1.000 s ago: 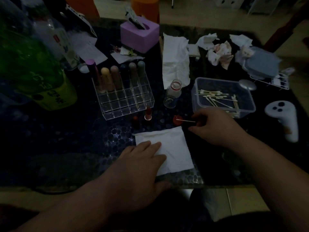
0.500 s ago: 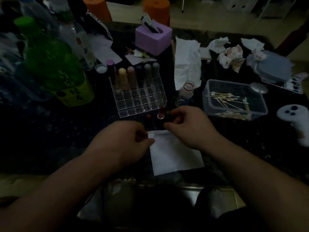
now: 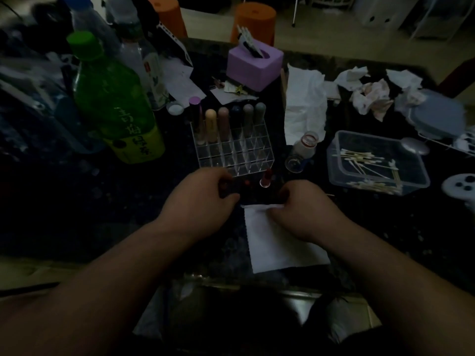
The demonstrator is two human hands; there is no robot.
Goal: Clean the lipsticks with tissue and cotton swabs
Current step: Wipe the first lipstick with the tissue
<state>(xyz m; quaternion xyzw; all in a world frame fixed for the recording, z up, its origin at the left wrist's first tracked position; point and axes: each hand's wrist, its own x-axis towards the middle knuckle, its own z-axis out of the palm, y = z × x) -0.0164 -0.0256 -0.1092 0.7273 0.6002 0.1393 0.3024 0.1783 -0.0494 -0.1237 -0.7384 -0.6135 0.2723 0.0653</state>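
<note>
Dark table (image 3: pixel 123 217): left hand (image 3: pixel 200 204) grips lipstick (image 3: pixel 227 189); right hand (image 3: pixel 305 211) pinches tissue (image 3: pixel 272 249).

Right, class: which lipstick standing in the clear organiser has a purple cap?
The purple-capped lipstick is the leftmost in the back row of the organiser, nearest the green bottle; the others are capped peach, pink, dark and grey.

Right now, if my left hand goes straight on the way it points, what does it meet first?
Most likely the clear lipstick organizer. Your left hand points away from you, and the organizer's front row sits just beyond the fingers. The light is dim, so I can't tell whether they already touch it.
</note>
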